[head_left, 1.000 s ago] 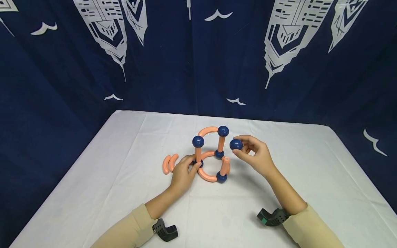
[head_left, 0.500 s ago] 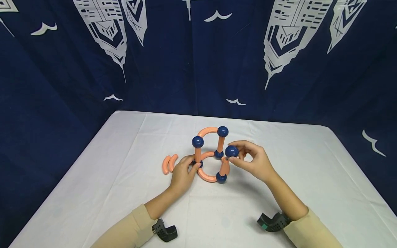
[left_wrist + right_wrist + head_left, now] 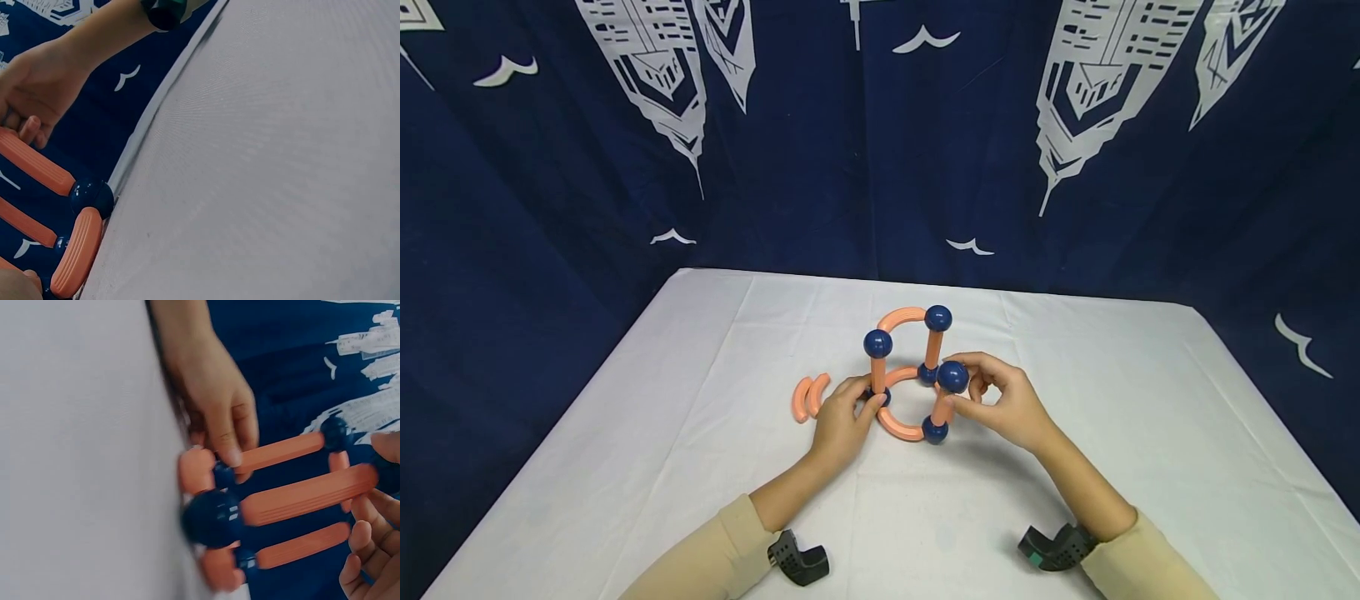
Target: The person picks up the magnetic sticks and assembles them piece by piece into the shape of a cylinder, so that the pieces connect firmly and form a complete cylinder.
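A toy frame of orange rods and dark blue balls stands on the white table. It has a ring of curved rods [image 3: 901, 427] below, three upright straight rods and one curved rod [image 3: 901, 317] across two top balls. My left hand [image 3: 842, 429] grips the lower left ball [image 3: 224, 475] at the foot of its upright rod [image 3: 878, 375]. My right hand [image 3: 1011, 404] pinches a blue ball [image 3: 952, 377] between thumb and fingers. That ball sits at the top of the near right upright rod [image 3: 312, 494]. Below it is the near base ball [image 3: 935, 430].
Two loose curved orange rods [image 3: 809, 397] lie left of the frame, beside the left hand. The white-covered table [image 3: 1105, 367] ends at a dark blue curtain [image 3: 880, 167] behind. Black wrist cameras [image 3: 801, 560] are worn at both cuffs.
My right hand has brought the blue ball left and down from beside the frame onto the near right upright rod. The left hand keeps its hold at the lower left ball.
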The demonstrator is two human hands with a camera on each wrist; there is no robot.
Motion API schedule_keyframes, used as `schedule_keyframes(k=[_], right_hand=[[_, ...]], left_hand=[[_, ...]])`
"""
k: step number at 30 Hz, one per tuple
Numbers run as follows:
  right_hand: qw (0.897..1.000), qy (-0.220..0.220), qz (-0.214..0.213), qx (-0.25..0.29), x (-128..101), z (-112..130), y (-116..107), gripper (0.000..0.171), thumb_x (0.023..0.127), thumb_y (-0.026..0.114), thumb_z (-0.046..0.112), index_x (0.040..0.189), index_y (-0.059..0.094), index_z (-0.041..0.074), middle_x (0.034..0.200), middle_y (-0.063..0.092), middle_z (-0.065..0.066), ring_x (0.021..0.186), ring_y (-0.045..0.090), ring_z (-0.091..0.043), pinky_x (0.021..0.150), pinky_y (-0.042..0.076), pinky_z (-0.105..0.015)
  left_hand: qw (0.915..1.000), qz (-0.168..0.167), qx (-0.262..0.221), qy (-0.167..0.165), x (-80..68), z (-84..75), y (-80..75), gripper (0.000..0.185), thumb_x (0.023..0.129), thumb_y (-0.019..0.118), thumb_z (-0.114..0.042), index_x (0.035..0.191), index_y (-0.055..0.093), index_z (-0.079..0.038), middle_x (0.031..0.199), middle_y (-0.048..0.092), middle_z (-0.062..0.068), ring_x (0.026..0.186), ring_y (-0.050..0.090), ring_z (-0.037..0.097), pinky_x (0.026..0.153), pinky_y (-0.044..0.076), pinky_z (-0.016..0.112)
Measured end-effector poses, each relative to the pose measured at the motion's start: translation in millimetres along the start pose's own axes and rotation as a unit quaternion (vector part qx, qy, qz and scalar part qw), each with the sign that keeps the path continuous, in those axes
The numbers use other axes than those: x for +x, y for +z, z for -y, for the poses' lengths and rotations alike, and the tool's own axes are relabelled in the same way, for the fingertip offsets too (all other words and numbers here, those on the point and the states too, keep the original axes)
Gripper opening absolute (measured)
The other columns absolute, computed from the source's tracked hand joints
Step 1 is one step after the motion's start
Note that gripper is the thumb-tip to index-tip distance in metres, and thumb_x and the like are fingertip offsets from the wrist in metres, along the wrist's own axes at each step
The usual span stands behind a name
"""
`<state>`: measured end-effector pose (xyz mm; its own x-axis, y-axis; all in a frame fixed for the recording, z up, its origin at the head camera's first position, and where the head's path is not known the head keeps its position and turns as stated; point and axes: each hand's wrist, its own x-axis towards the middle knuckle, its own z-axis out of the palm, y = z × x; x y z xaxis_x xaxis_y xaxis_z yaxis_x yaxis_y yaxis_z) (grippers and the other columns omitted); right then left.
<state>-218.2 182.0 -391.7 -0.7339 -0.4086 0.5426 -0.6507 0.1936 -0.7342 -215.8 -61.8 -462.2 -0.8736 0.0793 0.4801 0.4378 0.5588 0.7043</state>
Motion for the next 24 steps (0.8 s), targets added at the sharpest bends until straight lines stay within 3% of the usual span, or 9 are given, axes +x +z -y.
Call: schedule_keyframes(k=[8,12,17,24], right_hand=[[0.992,0.088,0.080,-0.036,-16,-23,18,0.026,0.079,0.080,0.005,0.103,0.069,0.003,0.076,0.058,0.003,0.065,0.049,-0.013,0.056,0.042,-0.026],[0.988,0.112,0.096,-0.044,-21,-29,27,0.020,0.080,0.079,0.007,0.098,0.070,0.005,0.079,0.058,0.002,0.065,0.048,-0.009,0.056,0.041,-0.023],[0.991,0.103,0.077,-0.035,-25,-34,31,0.014,0.081,0.077,0.005,0.093,0.070,0.007,0.084,0.063,0.001,0.065,0.048,-0.008,0.056,0.042,-0.022],[0.997,0.036,0.045,-0.049,-30,-40,37,0.018,0.080,0.075,-0.005,0.097,0.072,0.000,0.081,0.064,-0.003,0.064,0.046,-0.006,0.052,0.042,-0.022]], left_hand=[[1.0000,-0.001,0.005,0.005,0.2,1.5,0.9,0.028,0.093,0.067,-0.018,0.119,0.067,-0.006,0.109,0.066,0.005,0.095,0.063,0.018,0.081,0.052,0.035],[1.0000,0.001,0.002,0.002,0.8,3.2,1.5,0.028,0.093,0.066,-0.018,0.119,0.067,-0.007,0.110,0.066,0.005,0.095,0.062,0.017,0.081,0.051,0.033],[1.0000,0.003,-0.003,0.005,1.4,3.4,2.1,0.028,0.093,0.066,-0.018,0.119,0.067,-0.007,0.109,0.066,0.005,0.094,0.062,0.017,0.081,0.052,0.033],[1.0000,0.002,0.000,-0.006,0.5,3.6,1.6,0.027,0.093,0.066,-0.019,0.118,0.067,-0.008,0.109,0.066,0.004,0.096,0.062,0.016,0.082,0.051,0.033]])
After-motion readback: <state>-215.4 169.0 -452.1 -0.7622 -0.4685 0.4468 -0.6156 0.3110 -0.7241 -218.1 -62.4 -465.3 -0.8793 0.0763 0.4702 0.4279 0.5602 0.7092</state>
